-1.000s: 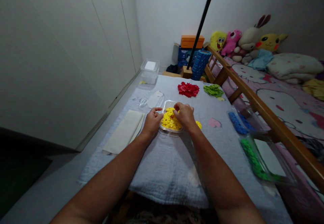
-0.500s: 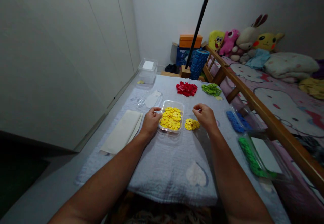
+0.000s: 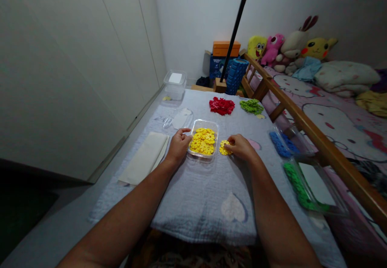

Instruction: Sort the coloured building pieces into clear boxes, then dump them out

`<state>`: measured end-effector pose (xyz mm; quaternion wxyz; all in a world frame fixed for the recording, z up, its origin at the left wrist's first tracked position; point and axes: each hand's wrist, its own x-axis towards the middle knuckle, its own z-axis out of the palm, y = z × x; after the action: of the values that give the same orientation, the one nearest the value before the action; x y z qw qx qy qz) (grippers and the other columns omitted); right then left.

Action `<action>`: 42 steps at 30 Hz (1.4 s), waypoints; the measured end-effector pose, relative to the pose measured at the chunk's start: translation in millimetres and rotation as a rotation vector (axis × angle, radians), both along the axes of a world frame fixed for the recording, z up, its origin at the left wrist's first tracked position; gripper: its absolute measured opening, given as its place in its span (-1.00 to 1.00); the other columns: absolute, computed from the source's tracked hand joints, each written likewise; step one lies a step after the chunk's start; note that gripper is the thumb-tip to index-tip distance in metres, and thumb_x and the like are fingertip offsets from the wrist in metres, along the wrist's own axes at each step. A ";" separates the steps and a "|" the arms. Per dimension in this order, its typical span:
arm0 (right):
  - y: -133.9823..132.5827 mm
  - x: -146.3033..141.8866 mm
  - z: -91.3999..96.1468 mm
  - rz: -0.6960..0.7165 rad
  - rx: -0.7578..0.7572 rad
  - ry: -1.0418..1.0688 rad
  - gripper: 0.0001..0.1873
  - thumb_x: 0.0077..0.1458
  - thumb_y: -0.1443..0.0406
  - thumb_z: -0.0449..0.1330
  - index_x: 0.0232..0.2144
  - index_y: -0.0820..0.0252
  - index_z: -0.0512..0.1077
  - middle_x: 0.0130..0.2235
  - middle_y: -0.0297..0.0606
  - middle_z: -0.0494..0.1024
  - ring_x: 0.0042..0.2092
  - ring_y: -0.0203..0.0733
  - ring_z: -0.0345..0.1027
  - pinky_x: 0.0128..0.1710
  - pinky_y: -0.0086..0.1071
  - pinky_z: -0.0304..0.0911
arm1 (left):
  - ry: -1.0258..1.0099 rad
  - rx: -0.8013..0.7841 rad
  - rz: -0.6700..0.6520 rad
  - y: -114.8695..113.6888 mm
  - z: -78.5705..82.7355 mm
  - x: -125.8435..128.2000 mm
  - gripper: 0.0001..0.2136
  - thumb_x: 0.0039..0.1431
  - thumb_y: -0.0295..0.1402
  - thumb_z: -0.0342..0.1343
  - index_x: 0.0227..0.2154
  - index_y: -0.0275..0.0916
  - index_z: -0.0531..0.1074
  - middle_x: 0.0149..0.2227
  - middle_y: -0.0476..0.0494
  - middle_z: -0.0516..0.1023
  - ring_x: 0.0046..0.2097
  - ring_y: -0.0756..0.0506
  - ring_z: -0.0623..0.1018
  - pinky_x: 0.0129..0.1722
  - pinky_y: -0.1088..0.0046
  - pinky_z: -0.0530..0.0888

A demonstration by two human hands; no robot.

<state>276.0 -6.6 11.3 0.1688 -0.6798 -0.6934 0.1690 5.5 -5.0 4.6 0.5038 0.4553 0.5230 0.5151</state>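
My left hand (image 3: 179,146) grips the left side of a clear plastic container (image 3: 206,122) with thumb and fingers. Yellow flower-shaped plastic pieces (image 3: 203,142) are heaped inside it. Just right of the container, a small pile of the same yellow flower pieces (image 3: 223,148) lies on the cloth. My right hand (image 3: 242,146) is closed over this pile's right side, fingertips pinched on a yellow piece; the fingers hide part of the pile.
Red pieces (image 3: 221,106) and light green pieces (image 3: 252,106) lie in heaps at the back. On the right are boxes of blue pieces (image 3: 282,143) and green pieces (image 3: 299,185). A folded paper (image 3: 143,157), a clear lid (image 3: 181,118) and a stacked container (image 3: 175,84) are left.
My right hand has come down and to the left onto the small yellow pile, its fingers closing on a piece there. My left hand stays at the container.
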 end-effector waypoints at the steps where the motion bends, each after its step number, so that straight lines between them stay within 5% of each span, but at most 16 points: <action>1: 0.4 -0.6 -0.5 -0.010 0.016 0.011 -0.90 -0.03 0.28 0.31 -0.44 0.21 0.54 -0.36 -0.28 0.54 -0.32 -0.24 0.34 -0.33 -0.41 0.13 | 0.001 0.002 0.001 0.3 -0.7 -0.1 -0.61 -0.03 -0.25 0.22 -0.11 -0.26 0.46 -0.60 0.21 0.17 -0.55 0.05 0.19 -0.50 0.53 0.13; 9: -1.6 2.9 1.1 -0.094 -0.030 0.382 -0.89 -0.08 0.23 0.21 -0.52 0.15 0.45 -0.50 -0.35 0.49 -0.43 -0.22 0.33 -0.44 -0.41 0.12 | 0.003 -0.002 -0.002 1.5 -2.9 -0.7 -0.58 -0.05 -0.24 0.24 -0.09 -0.26 0.47 -0.60 0.20 0.18 -0.55 0.04 0.21 -0.50 0.53 0.13; 18: 6.7 -15.5 30.5 -0.096 0.189 0.664 -0.74 -0.08 0.09 0.26 -0.46 0.15 0.45 -0.48 -0.36 0.45 -0.41 -0.24 0.26 -0.36 -0.35 0.19 | 0.005 0.005 -0.005 2.1 -3.7 -0.9 -0.60 -0.03 -0.25 0.23 -0.10 -0.27 0.48 -0.60 0.19 0.19 -0.55 0.04 0.21 -0.50 0.53 0.14; 30: 35.6 -84.5 39.5 -0.007 0.175 0.226 -0.87 0.08 0.36 0.22 -0.27 0.13 0.51 -0.40 -0.37 0.53 -0.33 -0.22 0.36 -0.25 -0.37 0.17 | -0.007 0.007 -0.006 3.1 -6.0 -0.8 -0.61 -0.04 -0.27 0.22 -0.11 -0.27 0.48 -0.60 0.19 0.18 -0.55 0.04 0.20 -0.50 0.53 0.14; 42: 34.8 -96.0 35.3 -0.061 0.183 -0.014 -0.85 0.20 0.35 0.22 -0.20 0.09 0.58 -0.15 -0.22 0.69 -0.05 -0.03 0.45 0.03 -0.18 0.17 | 0.007 0.005 -0.019 3.7 -5.3 -0.9 -0.59 -0.04 -0.26 0.20 -0.09 -0.29 0.46 -0.61 0.19 0.19 -0.54 0.04 0.20 -0.50 0.53 0.15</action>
<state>180.0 28.2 46.6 0.2304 -0.6836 -0.6860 0.0947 4.6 -1.2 -0.7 0.5056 0.4635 0.5191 0.5100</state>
